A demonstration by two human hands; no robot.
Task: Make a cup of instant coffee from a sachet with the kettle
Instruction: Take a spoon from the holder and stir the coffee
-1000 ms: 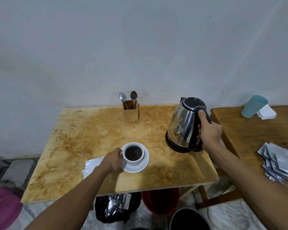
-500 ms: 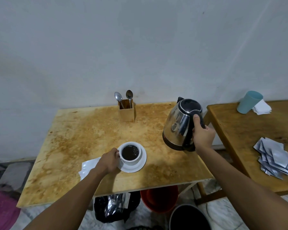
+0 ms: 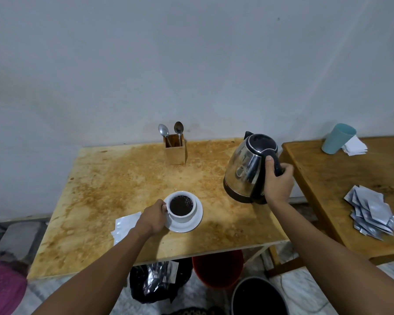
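A white cup [image 3: 183,216] full of dark coffee stands on a white saucer [image 3: 197,218] near the front of the stained wooden table [image 3: 105,189]. My left hand [image 3: 153,217] grips the cup's handle. My right hand [image 3: 278,185] is closed round the black handle of the steel kettle [image 3: 246,170], which is near upright at the table's right edge, right of the cup. An opened silver sachet [image 3: 123,226] lies on the table, partly hidden by my left wrist.
A wooden holder [image 3: 175,153] with two spoons [image 3: 178,128] stands at the back. The second table [image 3: 341,189] on the right carries a teal cup [image 3: 337,138], white papers and a pile of silver sachets [image 3: 371,212]. Bins and a black bag sit on the floor below.
The kettle has gone from tilted beside the cup to nearly upright, a little farther right and back. My left hand has stayed on the cup's handle.
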